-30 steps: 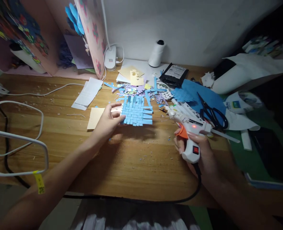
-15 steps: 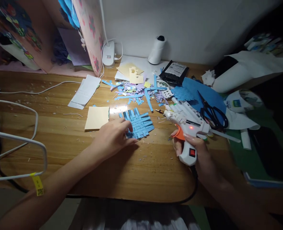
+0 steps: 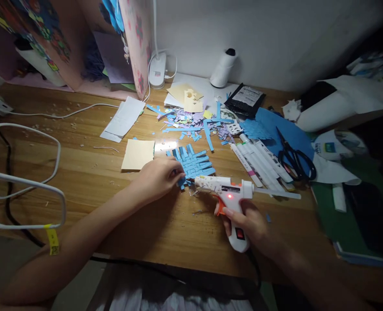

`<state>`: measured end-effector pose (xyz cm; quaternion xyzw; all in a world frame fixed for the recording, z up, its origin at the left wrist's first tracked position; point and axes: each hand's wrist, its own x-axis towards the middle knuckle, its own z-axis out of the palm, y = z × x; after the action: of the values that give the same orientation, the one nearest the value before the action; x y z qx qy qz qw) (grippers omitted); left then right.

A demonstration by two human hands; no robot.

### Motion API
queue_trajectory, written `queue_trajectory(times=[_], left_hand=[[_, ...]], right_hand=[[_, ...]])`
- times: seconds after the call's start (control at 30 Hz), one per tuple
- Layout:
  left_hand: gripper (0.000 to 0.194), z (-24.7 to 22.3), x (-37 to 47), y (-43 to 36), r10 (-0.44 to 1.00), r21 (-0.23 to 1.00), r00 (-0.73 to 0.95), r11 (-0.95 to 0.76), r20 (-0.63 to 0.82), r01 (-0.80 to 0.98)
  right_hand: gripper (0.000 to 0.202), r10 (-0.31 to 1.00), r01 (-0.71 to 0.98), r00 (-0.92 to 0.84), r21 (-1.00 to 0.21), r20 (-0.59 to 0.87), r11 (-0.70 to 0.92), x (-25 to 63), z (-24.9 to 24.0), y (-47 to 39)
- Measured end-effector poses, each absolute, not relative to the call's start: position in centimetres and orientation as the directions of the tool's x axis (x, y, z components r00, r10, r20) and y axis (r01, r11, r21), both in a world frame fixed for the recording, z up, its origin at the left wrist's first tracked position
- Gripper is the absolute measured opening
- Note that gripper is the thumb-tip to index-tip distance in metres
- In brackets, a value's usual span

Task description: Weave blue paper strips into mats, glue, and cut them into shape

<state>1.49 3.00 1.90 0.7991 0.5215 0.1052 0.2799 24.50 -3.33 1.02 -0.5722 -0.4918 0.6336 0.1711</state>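
Head view: a hot glue gun (image 3: pixel 232 188), gripped in the right hand (image 3: pixel 251 221), has swung leftward; its nozzle (image 3: pixel 191 179) now sits at the near edge of the blue woven paper mat (image 3: pixel 195 163), mid-frame, seemingly in working position. The left hand (image 3: pixel 159 175) bunches its fingertips beside the nozzle; whether they pinch the mat cannot be told.

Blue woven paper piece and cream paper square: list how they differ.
The woven piece is blue; the square is pale cream. The woven piece is made of interlaced strips with loose ends sticking out, while the square is a plain sheet. The left hand and the glue gun's nozzle are at the woven piece; the square lies beside that hand. Both rest on the desk.
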Motion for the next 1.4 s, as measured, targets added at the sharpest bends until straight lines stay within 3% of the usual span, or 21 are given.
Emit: queue_trajectory(times=[0.37, 0.9, 1.23, 1.4], left_hand=[[0.009, 1.6, 0.9, 3.2, 0.907, 0.618, 0.398, -0.235, -0.139, 0.750], [0.011, 1.6, 0.9, 3.3, 0.861, 0.639, 0.487, -0.294, -0.145, 0.711], [0.015, 1.7, 0.8, 3.4, 0.852, 0.656, 0.492, -0.269, -0.179, 0.705], [0.019, 1.8, 0.8, 3.5, 0.847, 0.669, 0.500, -0.266, -0.180, 0.693]], right_hand=[[0.027, 0.797, 0.313, -0.283, -0.837, -0.534, -0.450, 24.4, 0.4, -3.7], [0.025, 0.803, 0.330, -0.274, -0.836, -0.529, -0.438, 24.3, 0.4, -3.7], [0.033, 0.712, 0.237, -0.352, -0.794, -0.607, -0.560, 24.3, 1.3, -3.1], [0.034, 0.787, 0.193, -0.273, -0.833, -0.553, -0.519, 25.1, 1.9, -2.6]])
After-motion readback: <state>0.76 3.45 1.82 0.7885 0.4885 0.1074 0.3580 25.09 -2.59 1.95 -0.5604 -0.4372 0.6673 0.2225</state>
